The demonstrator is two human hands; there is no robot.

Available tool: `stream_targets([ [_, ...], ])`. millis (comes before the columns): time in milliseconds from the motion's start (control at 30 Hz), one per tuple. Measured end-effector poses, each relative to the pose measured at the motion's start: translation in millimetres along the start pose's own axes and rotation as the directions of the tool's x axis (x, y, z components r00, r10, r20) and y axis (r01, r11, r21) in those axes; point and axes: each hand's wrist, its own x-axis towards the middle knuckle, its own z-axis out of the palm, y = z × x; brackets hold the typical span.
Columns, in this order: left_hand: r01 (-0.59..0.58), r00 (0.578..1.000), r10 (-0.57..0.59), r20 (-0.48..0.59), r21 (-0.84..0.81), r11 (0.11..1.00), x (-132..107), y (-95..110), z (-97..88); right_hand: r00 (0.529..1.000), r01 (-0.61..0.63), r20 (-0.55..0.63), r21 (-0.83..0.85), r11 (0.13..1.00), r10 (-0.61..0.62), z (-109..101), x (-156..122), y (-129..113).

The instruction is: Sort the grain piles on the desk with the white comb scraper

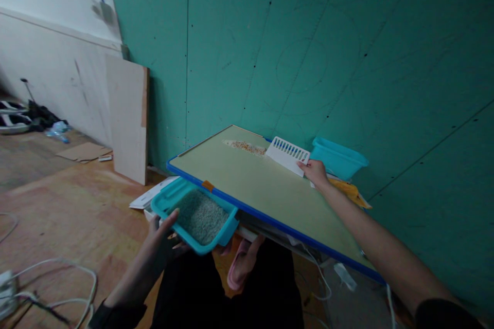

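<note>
My left hand [165, 234] grips the outer side of a turquoise plastic bin [189, 240], its thumb over the rim. Pale grains [203, 216] fill the lower part of this bin, which is tucked against the near blue edge of the board. With my right hand [314, 170] I pinch the end of a white slotted plastic strip [287, 155], which rests on the board top at the far side. Left of the strip, touching or nearly touching its end, lies a streak of mixed yellowish and brown grains [247, 147].
A pale green tabletop [247, 185] with blue edging stands by the green wall [239, 46]. Behind my right hand is a second turquoise bin [339, 158], with a yellow cloth-like item [349, 193] below it. A board [127, 118] leans at left; white cables [90, 277] lie on the floor.
</note>
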Motion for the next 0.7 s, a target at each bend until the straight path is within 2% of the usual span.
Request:
stream_targets([
  [267, 0.003, 1.0, -0.003, -0.019, 0.02, 1.0, 2, 0, 0.2, 0.999, 0.03, 0.025, 0.01, 1.0, -0.03, 0, -2, -4],
  [700, 0.0, 1.0, 0.0, -0.01, 0.009, 1.0, 2, -1, -1.7, 0.994, 0.105, 0.033, 0.037, 0.994, -0.106, 17, 1, -28],
])
